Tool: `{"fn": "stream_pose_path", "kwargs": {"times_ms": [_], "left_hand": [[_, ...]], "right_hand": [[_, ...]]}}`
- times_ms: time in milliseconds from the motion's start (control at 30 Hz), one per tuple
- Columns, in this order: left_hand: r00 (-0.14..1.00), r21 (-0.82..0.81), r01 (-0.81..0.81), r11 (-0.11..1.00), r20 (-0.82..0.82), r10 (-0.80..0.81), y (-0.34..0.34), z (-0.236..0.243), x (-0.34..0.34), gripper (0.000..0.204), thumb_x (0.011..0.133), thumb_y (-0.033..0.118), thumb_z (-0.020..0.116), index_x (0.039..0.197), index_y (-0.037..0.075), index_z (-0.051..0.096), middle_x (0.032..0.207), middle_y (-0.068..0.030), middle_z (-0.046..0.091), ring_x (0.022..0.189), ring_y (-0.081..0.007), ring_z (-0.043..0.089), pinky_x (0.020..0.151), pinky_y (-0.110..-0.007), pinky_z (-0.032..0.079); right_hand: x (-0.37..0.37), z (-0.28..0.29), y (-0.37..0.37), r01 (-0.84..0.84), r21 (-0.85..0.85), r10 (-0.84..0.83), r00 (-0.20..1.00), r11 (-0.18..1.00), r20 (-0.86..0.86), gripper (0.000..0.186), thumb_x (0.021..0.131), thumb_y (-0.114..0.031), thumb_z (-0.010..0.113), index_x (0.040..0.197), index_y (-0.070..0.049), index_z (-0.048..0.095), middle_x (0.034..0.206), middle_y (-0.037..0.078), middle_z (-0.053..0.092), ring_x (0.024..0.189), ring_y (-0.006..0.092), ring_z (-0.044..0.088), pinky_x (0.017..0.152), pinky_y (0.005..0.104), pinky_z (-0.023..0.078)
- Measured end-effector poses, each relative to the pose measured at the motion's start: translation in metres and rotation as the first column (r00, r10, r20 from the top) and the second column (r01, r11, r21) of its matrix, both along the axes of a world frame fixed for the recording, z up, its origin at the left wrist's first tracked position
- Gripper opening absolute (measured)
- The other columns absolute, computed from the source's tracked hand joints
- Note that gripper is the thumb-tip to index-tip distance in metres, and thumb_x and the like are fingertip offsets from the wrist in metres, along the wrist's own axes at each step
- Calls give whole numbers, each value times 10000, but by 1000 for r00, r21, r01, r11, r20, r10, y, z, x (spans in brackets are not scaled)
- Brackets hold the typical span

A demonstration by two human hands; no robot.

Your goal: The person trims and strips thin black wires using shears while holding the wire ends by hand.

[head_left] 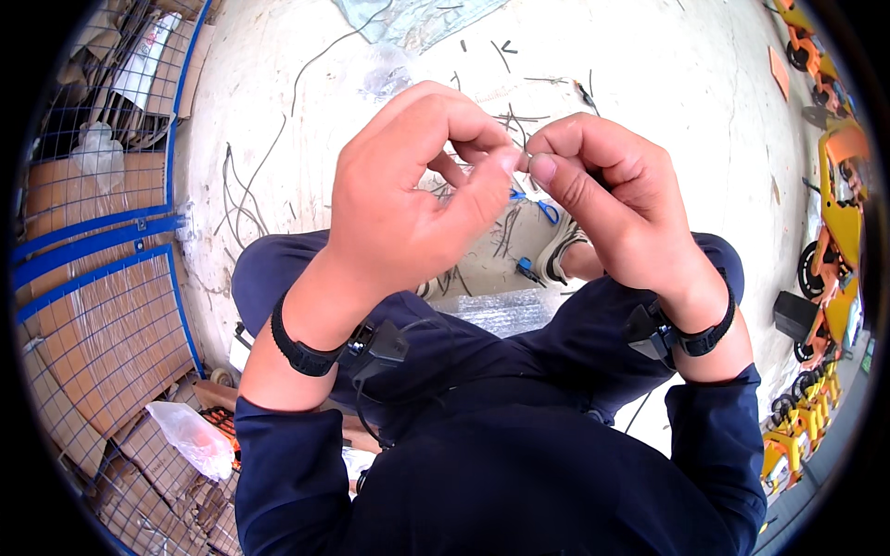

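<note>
My left hand and my right hand are raised in front of me, fingertips meeting. Each hand pinches with thumb and forefinger. Whatever lies between the fingertips is too small and too covered to make out. Under the hands, on the pale floor, lies a tool with blue loop handles, partly hidden by my left hand. Near my shoe rests a small blue and black object. Short dark pieces of cable or wire are scattered around these.
On the left stands a blue wire-mesh cage with cardboard inside. Long thin dark wires trail over the floor. A pale blue sheet lies at the far side. Yellow and orange wheeled machines line the right edge.
</note>
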State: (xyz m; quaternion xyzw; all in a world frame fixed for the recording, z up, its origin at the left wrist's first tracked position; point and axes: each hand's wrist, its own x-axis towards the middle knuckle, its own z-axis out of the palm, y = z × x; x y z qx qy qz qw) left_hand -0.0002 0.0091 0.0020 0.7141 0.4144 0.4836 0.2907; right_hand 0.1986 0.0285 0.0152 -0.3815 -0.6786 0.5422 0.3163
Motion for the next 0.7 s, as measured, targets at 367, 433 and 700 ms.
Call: {"fn": "stream_pose_path", "kwargs": {"times_ms": [367,433,700], "left_hand": [[999,-99,50,994,13,-49,-3,-5,4,117,879,35,632,954,1,549,914,-64,539,773,-106,547,644,-209,477],[997,-139,68,988,38,-63,-4,-8,4,108,891,28,612,959,-3,535,911,-62,525,769,-98,535,652,-207,472],[963,-398,101,912,268,10,-10,-10,11,68,909,73,572,913,24,525,754,-22,518,619,-82,477,532,-228,389]], "right_hand": [[-2,-2,-1,-4,136,-3,999,991,54,60,896,-46,580,922,-17,626,621,44,580,547,92,535,516,246,425],[-2,-1,-2,-5,160,-7,997,987,72,53,893,-44,582,913,-18,624,616,50,577,538,99,536,509,251,424],[-5,6,-4,-27,132,13,994,991,109,40,886,-41,588,896,-21,621,601,54,567,517,132,532,497,266,423]]}}
